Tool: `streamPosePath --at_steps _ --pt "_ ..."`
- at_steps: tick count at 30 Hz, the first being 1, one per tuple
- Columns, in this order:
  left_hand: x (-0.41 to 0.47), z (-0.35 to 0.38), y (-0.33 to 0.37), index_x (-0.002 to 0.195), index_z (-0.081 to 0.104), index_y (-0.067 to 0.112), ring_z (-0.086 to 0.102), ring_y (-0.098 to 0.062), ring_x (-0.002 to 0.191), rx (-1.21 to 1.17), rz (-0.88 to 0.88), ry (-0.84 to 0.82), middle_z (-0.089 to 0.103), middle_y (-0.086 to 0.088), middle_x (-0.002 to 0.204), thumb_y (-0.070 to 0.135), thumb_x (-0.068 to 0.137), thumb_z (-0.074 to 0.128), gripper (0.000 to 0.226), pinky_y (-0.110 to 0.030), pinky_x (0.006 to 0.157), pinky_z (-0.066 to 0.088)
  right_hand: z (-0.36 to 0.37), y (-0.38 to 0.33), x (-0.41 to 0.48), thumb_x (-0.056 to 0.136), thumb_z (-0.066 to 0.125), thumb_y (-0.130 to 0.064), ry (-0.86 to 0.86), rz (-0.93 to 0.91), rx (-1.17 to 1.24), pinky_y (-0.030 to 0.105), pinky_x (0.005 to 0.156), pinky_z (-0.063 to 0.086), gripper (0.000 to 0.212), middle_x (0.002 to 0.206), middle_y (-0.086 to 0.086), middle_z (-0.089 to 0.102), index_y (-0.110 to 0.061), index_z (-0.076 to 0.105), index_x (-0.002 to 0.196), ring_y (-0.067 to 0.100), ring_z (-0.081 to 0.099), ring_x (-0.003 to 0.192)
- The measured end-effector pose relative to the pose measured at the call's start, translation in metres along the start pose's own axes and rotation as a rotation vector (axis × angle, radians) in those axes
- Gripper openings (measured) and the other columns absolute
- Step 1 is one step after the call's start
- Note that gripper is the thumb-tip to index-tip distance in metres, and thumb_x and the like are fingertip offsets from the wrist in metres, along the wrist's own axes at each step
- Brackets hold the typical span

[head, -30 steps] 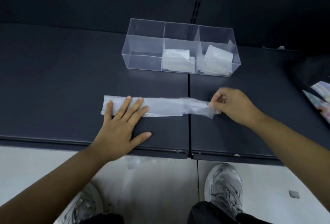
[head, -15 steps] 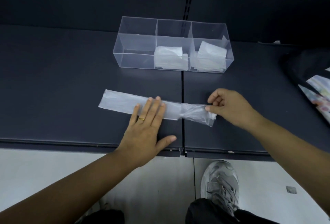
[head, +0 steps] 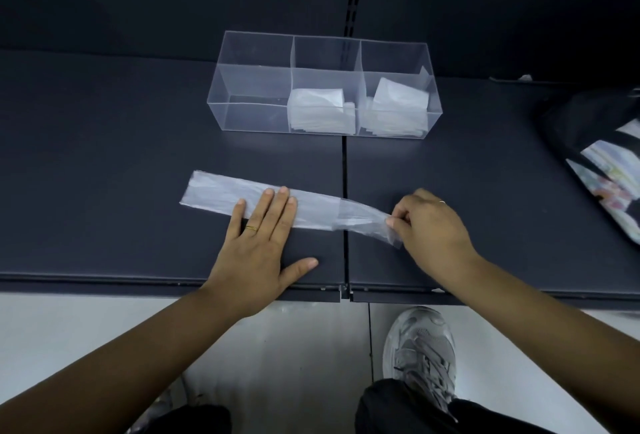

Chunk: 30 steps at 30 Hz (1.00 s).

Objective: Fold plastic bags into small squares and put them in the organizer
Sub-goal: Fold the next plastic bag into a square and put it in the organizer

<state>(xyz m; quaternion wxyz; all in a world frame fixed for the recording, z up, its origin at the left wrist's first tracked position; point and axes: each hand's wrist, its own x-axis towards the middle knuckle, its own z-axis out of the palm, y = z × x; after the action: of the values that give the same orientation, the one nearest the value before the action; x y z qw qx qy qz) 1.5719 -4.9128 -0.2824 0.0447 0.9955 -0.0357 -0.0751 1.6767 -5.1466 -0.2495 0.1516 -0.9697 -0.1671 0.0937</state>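
A translucent plastic bag (head: 221, 191), folded into a long narrow strip, lies across the dark shelf (head: 104, 163). My left hand (head: 263, 243) lies flat with spread fingers pressing on the strip's middle. My right hand (head: 433, 229) pinches the strip's right end, which is crumpled and slightly lifted. Behind the strip stands a clear organizer (head: 252, 73) with three compartments. Folded white bags (head: 320, 111) fill the middle compartment and more folded bags (head: 398, 104) the right one. The left compartment holds nothing.
A dark bag with a colourful printed panel (head: 609, 170) lies at the shelf's right edge. A vertical seam (head: 344, 163) splits the shelf surface. Below the shelf's front edge is a pale floor with my grey shoe (head: 422, 347).
My left hand has slid rightward along the strip from its left end to its middle. My right hand keeps its pinch on the right end, which now sits lower and the strip slants.
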Motion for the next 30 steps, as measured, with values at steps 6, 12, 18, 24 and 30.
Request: streamPosePath --at_steps 6,12,18,24,30 --pt "0.001 0.001 -0.006 0.152 0.002 0.012 -0.005 -0.022 0.148 0.012 0.050 0.013 -0.001 -0.006 0.160 0.073 0.088 0.002 0.088 -0.050 0.119 0.003 -0.015 0.004 0.003 0.088 0.064 -0.013 -0.158 0.140 0.439 0.022 0.055 0.039 0.016 0.068 -0.002 0.062 -0.015 0.056 0.075 0.011 0.054 0.057" --pt "0.003 -0.005 -0.017 0.153 0.004 0.013 -0.007 -0.019 0.148 0.027 0.188 0.007 0.000 -0.004 0.161 0.070 0.090 0.009 0.085 -0.048 0.120 0.003 -0.039 0.016 -0.003 0.082 0.069 -0.002 -0.492 0.449 1.007 0.016 0.049 0.045 0.017 0.065 -0.001 0.060 -0.012 0.061 0.092 0.007 0.051 0.051" --pt "-0.006 -0.013 0.043 0.152 0.003 0.014 -0.007 -0.013 0.148 -0.293 0.224 0.125 0.001 -0.002 0.161 0.068 0.085 0.038 0.093 -0.033 0.120 -0.003 -0.057 -0.015 -0.035 0.063 0.075 -0.011 -0.707 0.431 1.145 0.022 0.058 0.044 0.040 0.079 0.009 0.059 -0.011 0.061 0.100 0.017 0.048 0.067" --pt "-0.005 -0.040 0.075 0.140 0.047 0.011 0.045 -0.014 0.132 -1.078 0.030 0.156 0.052 -0.005 0.140 0.004 0.093 0.056 0.048 -0.036 0.111 0.036 -0.078 -0.042 -0.045 0.062 0.076 -0.025 -0.737 0.249 1.311 0.018 0.052 0.048 0.036 0.078 0.009 0.061 -0.012 0.064 0.093 0.012 0.053 0.060" --pt "0.007 -0.059 0.042 0.118 0.063 0.001 0.059 -0.029 0.118 -1.810 -0.350 -0.103 0.066 -0.019 0.118 0.028 0.081 0.062 0.046 -0.038 0.106 0.043 -0.051 -0.035 -0.008 0.085 0.050 -0.053 -0.542 -0.020 1.308 0.024 0.062 0.046 0.058 0.130 -0.002 0.058 -0.021 0.049 0.132 0.012 0.048 0.063"
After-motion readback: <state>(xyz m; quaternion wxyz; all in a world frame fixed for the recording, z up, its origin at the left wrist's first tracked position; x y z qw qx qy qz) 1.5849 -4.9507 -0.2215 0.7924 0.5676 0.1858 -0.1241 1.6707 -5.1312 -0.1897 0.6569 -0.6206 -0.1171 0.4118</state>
